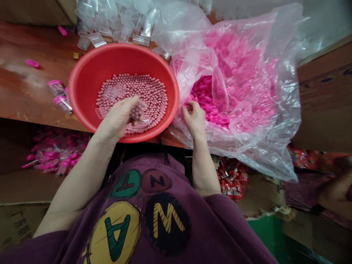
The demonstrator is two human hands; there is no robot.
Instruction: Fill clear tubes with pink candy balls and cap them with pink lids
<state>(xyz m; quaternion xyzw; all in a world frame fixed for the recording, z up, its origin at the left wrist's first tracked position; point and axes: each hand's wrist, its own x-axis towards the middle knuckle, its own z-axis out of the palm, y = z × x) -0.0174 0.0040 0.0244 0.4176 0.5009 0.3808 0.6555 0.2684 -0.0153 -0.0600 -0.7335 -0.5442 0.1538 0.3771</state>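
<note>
My left hand (pixel 117 117) is over the red basin (pixel 82 69), closed round a small clear plastic container (pixel 138 110) with pink beads inside. Below it, a layer of round pink beads (pixel 154 91) covers the basin's bottom, and several empty clear containers lie among them, one being a clear tube (pixel 140 125). At the near left edge of the clear plastic bag (pixel 286 110), my right hand (pixel 194 119) has its fingers curled and pinched together. Bright pink plastic caps (pixel 205 93) fill the bag beside it. Whatever sits between those fingertips is too small to make out.
Loose clear containers (pixel 118 22) are heaped behind the basin. Filled containers with pink caps (pixel 62 103) lie left of it, near a loose pink cap (pixel 32 63). Below the table are a pile of pink-capped items (pixel 59 150) and red-wrapped pieces (pixel 233 179). Cardboard (pixel 327 95) stands right.
</note>
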